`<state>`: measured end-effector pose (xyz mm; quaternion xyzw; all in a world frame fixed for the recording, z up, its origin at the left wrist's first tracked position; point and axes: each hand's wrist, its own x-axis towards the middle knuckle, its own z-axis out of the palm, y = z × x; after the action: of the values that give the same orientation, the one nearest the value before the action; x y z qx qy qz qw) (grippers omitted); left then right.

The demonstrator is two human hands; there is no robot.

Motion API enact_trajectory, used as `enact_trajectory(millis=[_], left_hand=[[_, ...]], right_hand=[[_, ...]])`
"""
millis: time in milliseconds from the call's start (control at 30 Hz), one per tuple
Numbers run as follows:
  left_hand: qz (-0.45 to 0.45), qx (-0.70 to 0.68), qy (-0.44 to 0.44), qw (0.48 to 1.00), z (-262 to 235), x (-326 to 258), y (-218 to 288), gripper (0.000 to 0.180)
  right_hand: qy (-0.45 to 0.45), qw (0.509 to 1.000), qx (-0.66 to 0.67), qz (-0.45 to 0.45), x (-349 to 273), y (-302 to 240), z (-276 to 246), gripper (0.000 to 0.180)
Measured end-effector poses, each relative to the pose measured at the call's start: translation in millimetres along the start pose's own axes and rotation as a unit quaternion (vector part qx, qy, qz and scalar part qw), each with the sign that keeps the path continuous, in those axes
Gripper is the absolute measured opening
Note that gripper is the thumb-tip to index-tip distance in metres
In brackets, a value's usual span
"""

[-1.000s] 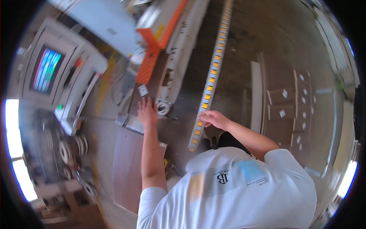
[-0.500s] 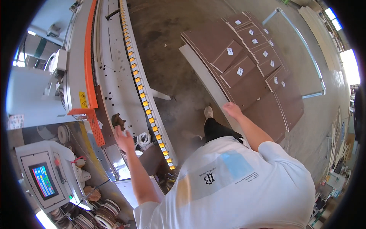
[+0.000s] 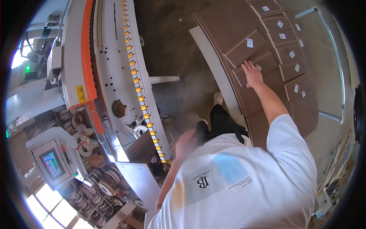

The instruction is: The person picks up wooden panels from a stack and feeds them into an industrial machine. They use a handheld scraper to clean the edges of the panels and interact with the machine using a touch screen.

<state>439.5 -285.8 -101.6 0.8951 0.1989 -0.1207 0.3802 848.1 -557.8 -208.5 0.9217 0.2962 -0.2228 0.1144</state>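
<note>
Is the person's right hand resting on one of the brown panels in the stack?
Yes, the right hand lies flat, fingers spread, on a brown panel in the stack, beside a small white label.

left hand (image 3: 185,142): blurred, grip unclear | right hand (image 3: 252,73): palm hidden against brown panel (image 3: 248,45) | panel labels (image 3: 249,42): too small to read | legs: mostly behind white shirt (image 3: 244,179)
</note>
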Motion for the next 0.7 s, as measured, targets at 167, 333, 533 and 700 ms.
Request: enact_trajectory(millis=[167,333,533,700], left_hand=[[-0.011,0.002,0.014,1.0,3.9,15.2,33.5,0.044],[-0.038,-0.069,0.065,0.995,-2.7,36.8,59.4,0.04],[-0.041,-0.126,0.07,0.989,-30.5,66.0,83.2,0.038],[0.027,-0.134,0.111,0.984,-76.9,106.6,95.6,0.047]], right_hand=[[0.04,0.994,-0.081,-0.068,20.3,22.8,35.3,0.109],[0.001,0.992,-0.053,-0.112,18.7,26.0,8.7,0.109],[0.022,0.973,0.199,-0.115,-15.5,-9.2,-88.7,0.112],[0.031,0.718,0.587,-0.373,-53.2,-58.0,-172.1,0.123]])
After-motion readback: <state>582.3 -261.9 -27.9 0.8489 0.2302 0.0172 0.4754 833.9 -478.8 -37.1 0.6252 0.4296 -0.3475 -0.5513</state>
